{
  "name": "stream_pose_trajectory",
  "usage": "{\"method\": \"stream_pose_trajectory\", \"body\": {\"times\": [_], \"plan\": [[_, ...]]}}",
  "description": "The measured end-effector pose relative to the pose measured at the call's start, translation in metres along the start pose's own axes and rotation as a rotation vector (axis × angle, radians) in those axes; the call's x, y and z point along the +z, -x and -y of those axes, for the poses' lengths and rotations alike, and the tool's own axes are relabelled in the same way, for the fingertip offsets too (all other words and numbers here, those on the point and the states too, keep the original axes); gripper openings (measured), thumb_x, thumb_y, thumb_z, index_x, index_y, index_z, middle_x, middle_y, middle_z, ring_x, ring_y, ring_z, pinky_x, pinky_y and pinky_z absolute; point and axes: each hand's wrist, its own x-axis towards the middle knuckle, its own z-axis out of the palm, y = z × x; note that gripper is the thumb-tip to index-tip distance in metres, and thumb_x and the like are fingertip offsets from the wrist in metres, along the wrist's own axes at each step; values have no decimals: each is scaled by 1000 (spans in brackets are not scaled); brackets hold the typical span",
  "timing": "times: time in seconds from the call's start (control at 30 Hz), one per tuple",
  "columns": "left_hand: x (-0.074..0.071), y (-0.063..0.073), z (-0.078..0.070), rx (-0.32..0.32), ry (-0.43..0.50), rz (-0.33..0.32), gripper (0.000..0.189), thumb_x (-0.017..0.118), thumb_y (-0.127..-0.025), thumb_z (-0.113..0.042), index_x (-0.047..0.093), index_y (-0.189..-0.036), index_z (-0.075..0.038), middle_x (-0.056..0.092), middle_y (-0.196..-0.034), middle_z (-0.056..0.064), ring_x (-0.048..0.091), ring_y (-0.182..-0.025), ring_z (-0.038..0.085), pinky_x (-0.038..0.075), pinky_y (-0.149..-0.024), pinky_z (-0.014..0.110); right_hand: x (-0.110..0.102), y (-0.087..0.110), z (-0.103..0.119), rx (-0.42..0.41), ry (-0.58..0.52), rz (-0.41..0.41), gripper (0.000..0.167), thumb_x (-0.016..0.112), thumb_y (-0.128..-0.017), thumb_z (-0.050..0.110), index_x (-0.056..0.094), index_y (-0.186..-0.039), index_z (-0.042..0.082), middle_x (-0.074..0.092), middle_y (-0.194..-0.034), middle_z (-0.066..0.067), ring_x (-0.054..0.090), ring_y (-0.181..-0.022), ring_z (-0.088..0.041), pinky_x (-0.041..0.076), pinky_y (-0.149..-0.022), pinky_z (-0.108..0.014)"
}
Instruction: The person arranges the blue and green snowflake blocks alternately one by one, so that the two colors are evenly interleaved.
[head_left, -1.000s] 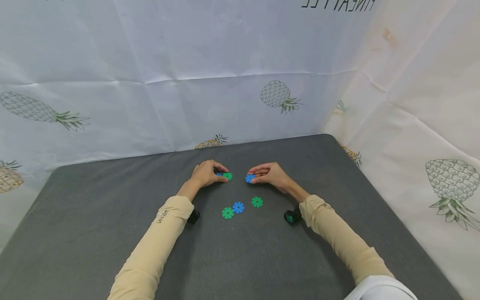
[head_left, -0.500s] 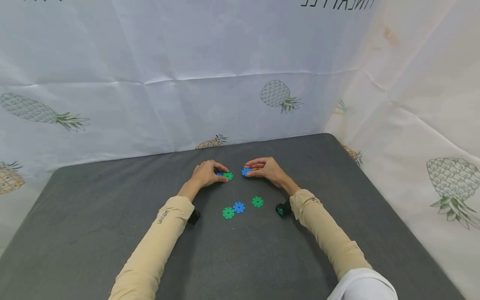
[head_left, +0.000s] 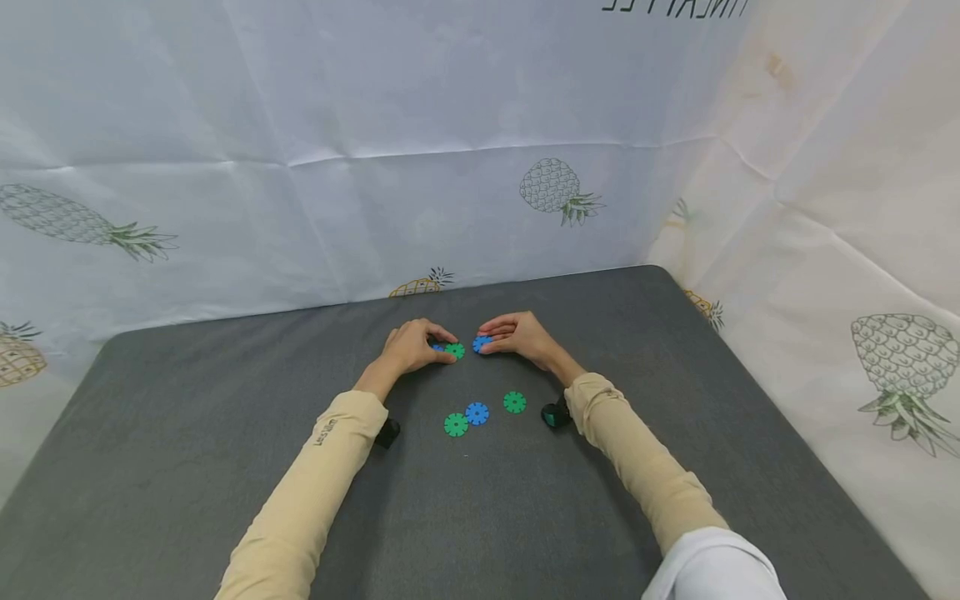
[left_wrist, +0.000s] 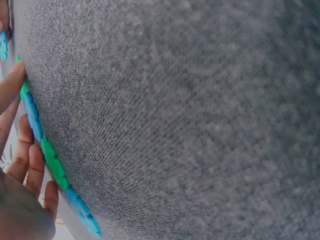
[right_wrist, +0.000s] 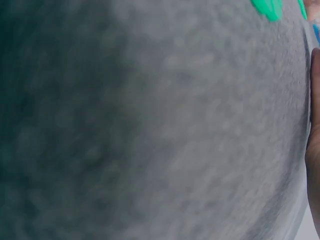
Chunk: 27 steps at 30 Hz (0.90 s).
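Observation:
My left hand pinches a green notched disc between thumb and fingers. This disc ends a row of alternating green and blue discs; in the left wrist view a blue disc, a green disc and another blue disc follow it under the palm. Whether they interlock cannot be told. Just right of the row, my right hand holds a loose blue notched disc, with a narrow gap to the green one. The right wrist view catches only the edge of that hand.
Nearer the body lie a green disc, a blue disc touching or nearly touching it, and a separate green disc. All rest on the grey-covered table. A white pineapple-print cloth hangs behind.
My right hand has carried the blue disc leftward and slightly away from the body, closer to the green disc. The left hand and the loose discs have stayed in place.

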Motion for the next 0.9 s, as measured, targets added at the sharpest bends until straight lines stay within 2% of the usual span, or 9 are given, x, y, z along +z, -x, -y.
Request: {"method": "stream_pose_trajectory", "body": {"times": [0.17, 0.4, 0.53, 0.73, 0.9], "plan": [[-1, 0, 0, 4, 1, 0, 32, 78, -81, -32, 74, -111, -19, 63, -114, 5, 58, -101, 24, 45, -84, 42, 5, -2, 4, 0, 72, -14, 36, 78, -76, -3, 68, -110, -6, 69, -107, -18, 68, -93, -19, 54, -81, -31], [0, 0, 0, 12, -2, -1, 33, 78, -81, -32, 74, -111, -19, 64, -114, 5, 58, -100, 23, 45, -83, 41, 8, -4, 7, -75, 312, -14, 32, 81, -75, 7, 73, -105, 1, 73, -98, -12, 67, -82, -17, 53, -73, -28], [0, 0, -1, 9, -3, 1, 33, 78, -81, -32, 74, -111, -19, 64, -114, 5, 59, -100, 23, 45, -83, 41, 9, -4, 8, -121, 426, -19, 31, 82, -74, 11, 74, -103, 3, 73, -97, -8, 67, -82, -16, 52, -73, -28], [0, -1, -1, 1, -8, 1, 32, 78, -81, -32, 75, -110, -19, 63, -114, 5, 58, -100, 23, 45, -83, 41, 10, -2, 9, -144, 451, -15, 32, 83, -74, 11, 74, -104, 3, 73, -99, -8, 68, -91, -19, 54, -77, -30], [1, -1, 1, 5, -8, 1, 32, 78, -81, -32, 75, -110, -20, 64, -114, 4, 58, -100, 23, 46, -82, 41, 9, 2, 13, -125, 377, 5, 35, 82, -75, 6, 72, -108, -1, 72, -103, -12, 68, -91, -20, 54, -75, -28]]}}
